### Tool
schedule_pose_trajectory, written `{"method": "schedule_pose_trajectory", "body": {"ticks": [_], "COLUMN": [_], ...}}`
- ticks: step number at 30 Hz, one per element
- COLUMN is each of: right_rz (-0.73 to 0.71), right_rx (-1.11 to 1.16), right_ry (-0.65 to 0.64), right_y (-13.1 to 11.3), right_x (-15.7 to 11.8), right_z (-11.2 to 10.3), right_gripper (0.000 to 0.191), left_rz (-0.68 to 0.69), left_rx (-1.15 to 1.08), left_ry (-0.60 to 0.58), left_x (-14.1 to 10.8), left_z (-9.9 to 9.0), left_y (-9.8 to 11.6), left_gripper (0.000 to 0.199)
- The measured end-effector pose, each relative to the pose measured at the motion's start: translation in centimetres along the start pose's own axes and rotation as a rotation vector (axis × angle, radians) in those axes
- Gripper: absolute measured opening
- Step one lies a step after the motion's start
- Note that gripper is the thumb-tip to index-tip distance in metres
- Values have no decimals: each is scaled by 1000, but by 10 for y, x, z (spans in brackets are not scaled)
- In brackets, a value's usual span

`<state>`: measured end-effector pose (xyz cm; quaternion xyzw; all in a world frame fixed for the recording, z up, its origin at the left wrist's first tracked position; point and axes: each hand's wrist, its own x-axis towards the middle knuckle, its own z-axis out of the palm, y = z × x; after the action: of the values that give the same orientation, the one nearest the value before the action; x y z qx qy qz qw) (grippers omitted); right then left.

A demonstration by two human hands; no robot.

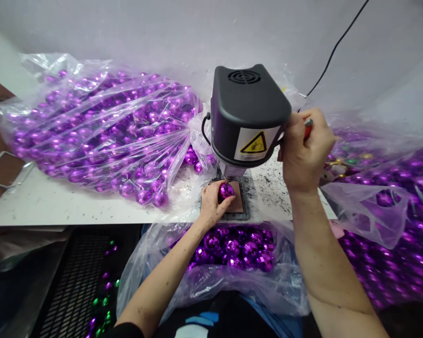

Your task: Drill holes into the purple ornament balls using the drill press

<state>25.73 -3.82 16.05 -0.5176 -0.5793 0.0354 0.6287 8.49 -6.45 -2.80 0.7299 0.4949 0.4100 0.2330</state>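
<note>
My left hand (212, 202) is closed around a shiny purple mirrored ball (226, 190), thumb and fingers on its sides. The ball rests over a brown board (235, 201) on the dark base of a drill press (250, 103). Directly above the ball is the tip of the press, at or very near its top; whether it touches I cannot tell. At the machine's right side, my right hand (306, 148) grips a lever handle (308, 127) with a reddish part, mostly hidden by the fingers. A yellow warning label faces me on the black housing.
A large clear bag (102, 136) of purple balls lies left on the white table (17, 202). Another open bag (232, 246) of balls is in my lap. More purple balls (405, 234) fill the right side. Dark shavings litter the tabletop; a black cable (333, 51) hangs behind.
</note>
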Motion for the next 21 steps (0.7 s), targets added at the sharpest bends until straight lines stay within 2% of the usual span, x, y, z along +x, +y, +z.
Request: {"method": "schedule_pose_trajectory", "body": {"ticks": [4, 7, 10, 13, 21], "right_rz": [-90, -139, -165, -210, -311], "right_rx": [-12, -35, 12, 48, 27], "right_ry": [74, 75, 38, 29, 122], "right_y": [7, 20, 33, 40, 47], "right_x": [-35, -67, -89, -97, -101], "right_z": [-8, -14, -17, -15, -4], "right_gripper": [30, 13, 12, 17, 18], "left_rz": [14, 6, -5, 3, -4], "left_rx": [16, 20, 20, 26, 21], "left_ry": [6, -1, -2, -1, 2], "left_x": [-1, 0, 0, -1, -2], "left_z": [-1, -1, -2, -2, -1], "left_y": [1, 2, 4, 5, 4], "left_gripper": [42, 40, 40, 40, 40]}}
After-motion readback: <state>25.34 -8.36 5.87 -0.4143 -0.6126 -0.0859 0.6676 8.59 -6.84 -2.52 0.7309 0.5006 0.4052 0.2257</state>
